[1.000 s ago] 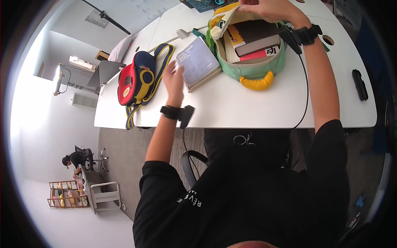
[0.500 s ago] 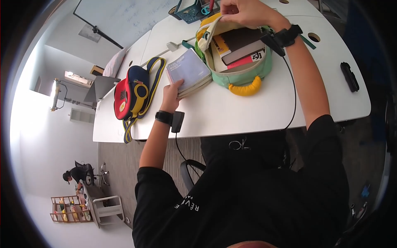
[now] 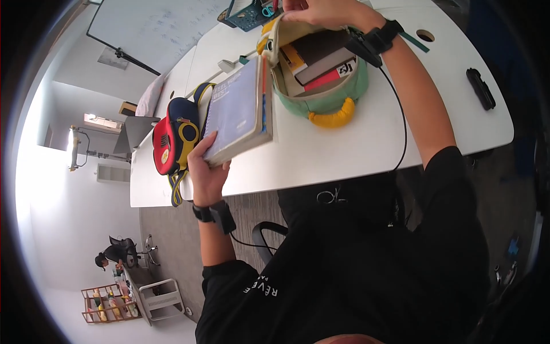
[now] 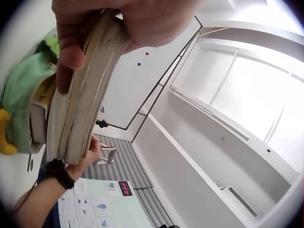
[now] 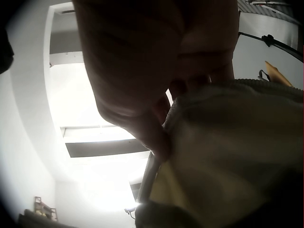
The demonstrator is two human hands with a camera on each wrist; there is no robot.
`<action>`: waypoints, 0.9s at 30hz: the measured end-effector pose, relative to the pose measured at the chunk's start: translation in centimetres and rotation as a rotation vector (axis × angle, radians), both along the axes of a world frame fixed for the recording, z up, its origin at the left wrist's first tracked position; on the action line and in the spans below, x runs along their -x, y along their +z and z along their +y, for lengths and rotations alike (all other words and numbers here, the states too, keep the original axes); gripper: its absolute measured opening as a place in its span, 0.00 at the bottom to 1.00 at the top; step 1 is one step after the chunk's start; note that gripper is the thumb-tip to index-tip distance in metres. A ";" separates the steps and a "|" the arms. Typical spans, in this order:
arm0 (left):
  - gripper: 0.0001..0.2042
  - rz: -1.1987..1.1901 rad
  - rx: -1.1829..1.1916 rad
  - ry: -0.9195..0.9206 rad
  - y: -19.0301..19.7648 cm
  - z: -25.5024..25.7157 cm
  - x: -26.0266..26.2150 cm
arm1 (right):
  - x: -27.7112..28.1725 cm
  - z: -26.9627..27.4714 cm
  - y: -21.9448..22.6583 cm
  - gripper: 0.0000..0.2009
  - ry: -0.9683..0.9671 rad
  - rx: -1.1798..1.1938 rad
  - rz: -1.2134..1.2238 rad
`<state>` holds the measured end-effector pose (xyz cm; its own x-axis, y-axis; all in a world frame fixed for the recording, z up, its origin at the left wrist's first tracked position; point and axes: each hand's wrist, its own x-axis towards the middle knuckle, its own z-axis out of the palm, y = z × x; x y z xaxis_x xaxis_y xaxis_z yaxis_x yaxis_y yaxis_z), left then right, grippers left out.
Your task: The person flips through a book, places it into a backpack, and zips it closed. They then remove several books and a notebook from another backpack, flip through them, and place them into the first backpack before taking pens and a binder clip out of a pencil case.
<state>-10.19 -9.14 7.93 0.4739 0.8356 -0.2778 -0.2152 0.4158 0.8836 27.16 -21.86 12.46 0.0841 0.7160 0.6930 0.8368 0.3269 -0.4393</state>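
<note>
My left hand grips the near lower corner of a stack of notebooks, thumb over the blue-purple spiral notebook on top. Tilted up, the stack is beside the open green backpack. In the left wrist view, the page edges show between thumb and fingers. At the bag's far side, my right hand pinches the edge of its raised flap, pale on the inside. Inside the backpack lie a thick dark-covered book and a red-pink book. A yellow padded handle hangs at its front.
Left of the stack lies a red and navy bag with a striped strap. A dark basket with scissors stands behind the backpack. A black case lies at the right of the white table. Cables run from both wrists.
My left hand reached the notebooks, took hold of their near corner and lifted and tilted them off the table, toward me and left. My right hand has kept hold of the flap.
</note>
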 end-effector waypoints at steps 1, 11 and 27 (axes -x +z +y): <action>0.11 -0.011 -0.001 -0.148 0.2 -0.4 1.1 | 0.1 0.0 -0.1 0.10 -0.013 -0.033 0.003; 0.20 -0.070 0.157 -0.347 1.8 -8.0 -2.1 | 0.0 0.5 -0.5 0.10 -0.066 -0.147 0.001; 0.12 -0.164 0.047 -0.393 -2.8 -1.4 -14.5 | 0.2 -0.9 0.9 0.08 0.053 -0.067 -0.084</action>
<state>4.35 -10.56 5.16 0.7949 0.5710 -0.2052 -0.1689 0.5330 0.8291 26.91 -22.73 13.40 -0.0126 0.6701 0.7422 0.8506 0.3974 -0.3444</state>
